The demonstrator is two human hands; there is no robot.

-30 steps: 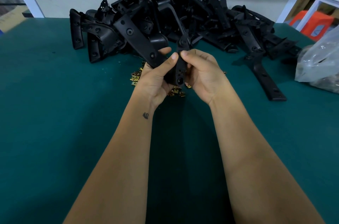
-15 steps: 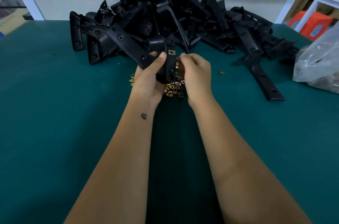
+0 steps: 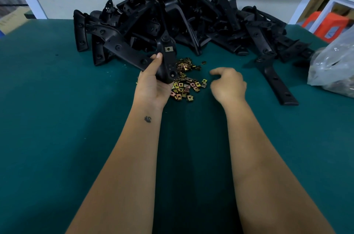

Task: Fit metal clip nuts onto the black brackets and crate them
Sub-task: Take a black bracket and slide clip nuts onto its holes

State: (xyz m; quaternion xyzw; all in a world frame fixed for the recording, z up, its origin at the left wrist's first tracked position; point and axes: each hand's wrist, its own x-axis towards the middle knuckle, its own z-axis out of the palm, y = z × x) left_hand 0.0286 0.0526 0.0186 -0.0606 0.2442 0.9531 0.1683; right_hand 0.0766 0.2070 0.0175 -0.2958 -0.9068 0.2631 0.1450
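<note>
One clip nut on, reaching for the next

My left hand [image 3: 153, 84] grips the black bracket [image 3: 167, 63] upright, a clip nut [image 3: 168, 49] now seated near its top; my right hand [image 3: 228, 84] has let go and hovers loosely curled, holding nothing, just right of the loose clip nuts [image 3: 186, 84] on the green counter [image 3: 57, 118]. The bracket pile [image 3: 172, 17] lies at the far side, so more fitting remains

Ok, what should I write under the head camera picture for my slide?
Left hand holds a black bracket with one clip nut fitted; right hand hovers by the loose nuts.
</note>
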